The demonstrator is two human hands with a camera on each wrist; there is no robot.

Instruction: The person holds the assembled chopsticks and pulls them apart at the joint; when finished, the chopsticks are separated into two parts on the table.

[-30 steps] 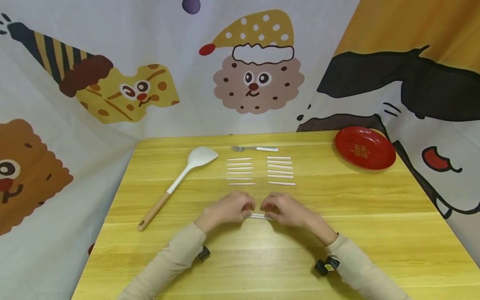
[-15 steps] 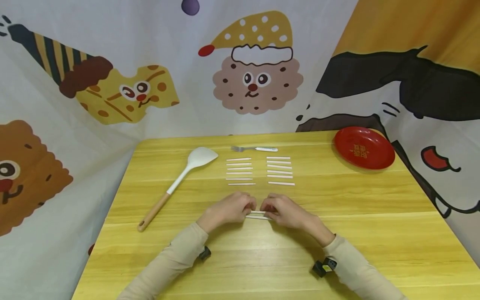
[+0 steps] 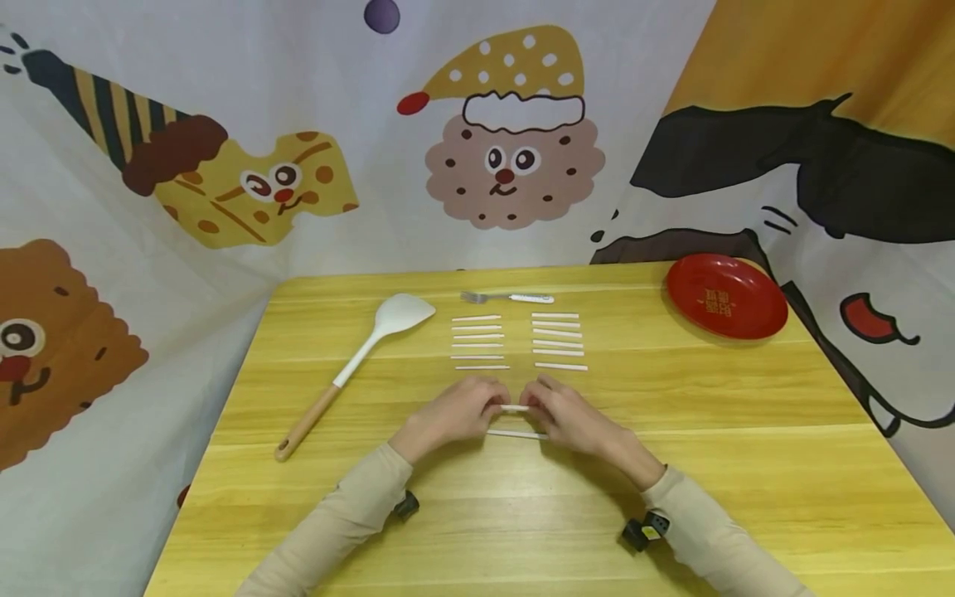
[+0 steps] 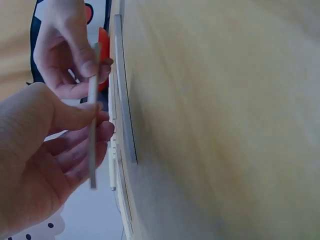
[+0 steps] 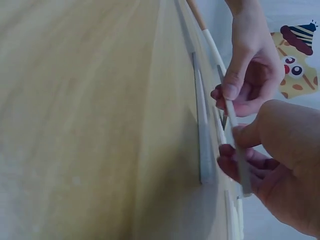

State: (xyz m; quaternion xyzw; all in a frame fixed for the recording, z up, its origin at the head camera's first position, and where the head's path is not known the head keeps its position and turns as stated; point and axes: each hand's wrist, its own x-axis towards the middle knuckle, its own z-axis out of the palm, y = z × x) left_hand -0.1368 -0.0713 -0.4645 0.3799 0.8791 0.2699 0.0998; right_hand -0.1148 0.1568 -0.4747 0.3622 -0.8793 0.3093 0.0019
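Note:
Both hands hold one thin, straight white stick point(image 3: 515, 407) between thumb and fingers. My left hand point(image 3: 464, 408) grips it toward one end and my right hand point(image 3: 573, 416) toward the other, with a short stretch showing between them. In the left wrist view the stick point(image 4: 92, 155) is raised off the table. A second white stick point(image 3: 517, 434) lies on the wood just nearer than the hands, its ends partly behind the fingers. Beyond the hands, similar sticks lie in two columns, a left one point(image 3: 477, 336) and a right one point(image 3: 557, 333), each with several sticks.
A white-headed spatula point(image 3: 400, 313) with a wooden handle lies slanted at the left of the wooden table point(image 3: 507, 531). Behind the stick columns is a fork point(image 3: 531, 298) with a white handle. A red plate point(image 3: 686, 290) stands at the back right, near a printed curtain point(image 3: 336, 50).
The two sticks were close together under the hands. Both hands have since shifted slightly away from the body with one stick, widening its gap from the other, which stays on the table.

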